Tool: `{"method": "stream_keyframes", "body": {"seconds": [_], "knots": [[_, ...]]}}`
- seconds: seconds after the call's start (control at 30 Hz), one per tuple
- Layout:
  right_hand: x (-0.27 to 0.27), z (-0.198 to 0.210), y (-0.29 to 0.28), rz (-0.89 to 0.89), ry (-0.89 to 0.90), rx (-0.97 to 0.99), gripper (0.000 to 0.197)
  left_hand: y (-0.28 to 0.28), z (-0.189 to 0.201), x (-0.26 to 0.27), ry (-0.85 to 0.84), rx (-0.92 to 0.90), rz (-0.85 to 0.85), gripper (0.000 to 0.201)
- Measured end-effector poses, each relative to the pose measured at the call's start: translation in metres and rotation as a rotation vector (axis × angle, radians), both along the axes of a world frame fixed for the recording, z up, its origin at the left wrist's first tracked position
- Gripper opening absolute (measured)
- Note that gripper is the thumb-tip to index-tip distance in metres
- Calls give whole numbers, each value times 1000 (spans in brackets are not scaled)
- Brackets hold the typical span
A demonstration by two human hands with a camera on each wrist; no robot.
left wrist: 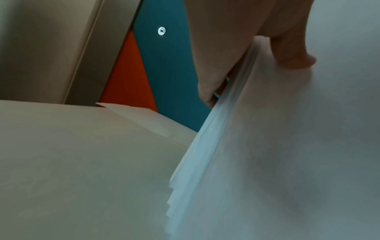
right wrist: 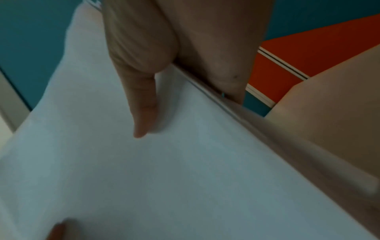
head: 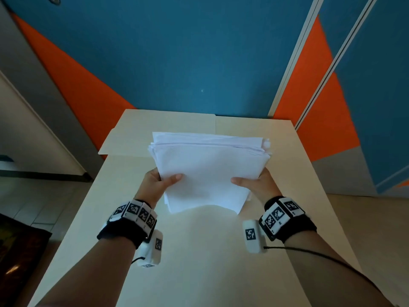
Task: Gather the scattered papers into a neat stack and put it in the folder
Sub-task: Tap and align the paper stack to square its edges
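Observation:
A stack of white papers (head: 208, 169) is lifted above the beige table (head: 199, 251), its edges slightly fanned. My left hand (head: 159, 182) grips the stack's left side, thumb on top and fingers beneath. My right hand (head: 254, 185) grips the right side the same way. An open manila folder (head: 137, 131) lies flat at the table's far end, partly hidden behind the stack. In the left wrist view the thumb (left wrist: 292, 53) presses on the stack (left wrist: 277, 146), with the folder (left wrist: 144, 118) beyond. In the right wrist view the thumb (right wrist: 144, 113) lies on the top sheet (right wrist: 164, 178).
A blue and orange wall (head: 177, 52) stands just behind the table's far edge. A pale door or panel (head: 26, 129) is at the left and a grooved trim strip (head: 314, 69) at the right. Floor tiles (head: 33, 207) show left of the table.

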State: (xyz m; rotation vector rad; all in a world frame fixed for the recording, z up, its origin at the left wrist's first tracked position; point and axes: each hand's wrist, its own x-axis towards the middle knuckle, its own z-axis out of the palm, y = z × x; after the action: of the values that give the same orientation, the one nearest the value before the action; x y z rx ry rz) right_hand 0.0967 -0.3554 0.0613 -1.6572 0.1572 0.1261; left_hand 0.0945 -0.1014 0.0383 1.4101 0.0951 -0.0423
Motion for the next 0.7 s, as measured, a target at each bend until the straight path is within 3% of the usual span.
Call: {"method": "stream_keyframes", "body": {"seconds": [0.07,0.13,0.27,0.33,0.43,0.53,0.7], "knots": [[2,-5,-1,0,28,3,34,-3,-3,3,20,-22,44,15],[1,-9,-3,29,44,4,40,-3,-5,6,34,-90,50,11],[-6,-29,-3,7,61,18,71,2,-4,5,35,-131,-55,64],[-8,-40,-1,-15,84,32,76,1,-6,6,53,-97,-107,74],[-12,-38,1,-46,88,116,69,0,-8,7,72,-124,-68,62],[-19,-45,-9,-108,74,257,69,2,-10,6,64,-153,-56,63],[-20,-68,-23,-201,15,-130,25,-1,-5,4,60,-151,-124,60]]}}
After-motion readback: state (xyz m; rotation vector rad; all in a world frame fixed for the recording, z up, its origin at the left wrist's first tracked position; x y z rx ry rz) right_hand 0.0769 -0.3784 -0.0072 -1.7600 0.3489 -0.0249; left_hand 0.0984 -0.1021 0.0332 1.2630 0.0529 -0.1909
